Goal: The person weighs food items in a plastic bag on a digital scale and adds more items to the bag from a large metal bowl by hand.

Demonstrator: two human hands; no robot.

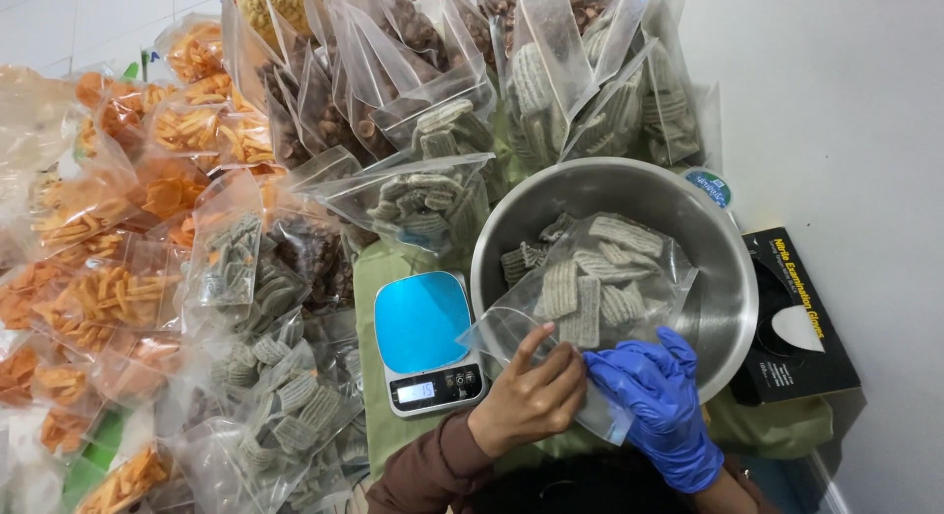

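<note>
Clear plastic bag [590, 288] of ridged grey-green crackers lies tilted over the rim of the steel bowl [728, 278], its mouth toward the person; left hand [531, 396] (bare) pinches the mouth edge, fingers closed on it; right hand [659, 406] (blue glove) grips the same edge. Bag appears filled, apparently unsealed; loose crackers remain in the bowl. Digital scale [425, 342] sits just beside, platform bare. Packed bags [246, 278] crowd the left; open room lies right, near the black glove box [801, 317].

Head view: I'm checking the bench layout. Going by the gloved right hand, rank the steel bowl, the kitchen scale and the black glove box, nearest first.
From the right hand:
1. Steel bowl, just above and touching distance.
2. Black glove box, to its right at the table edge.
3. Kitchen scale, to its left past the left hand.
The box and scale are fairly close to call.
</note>
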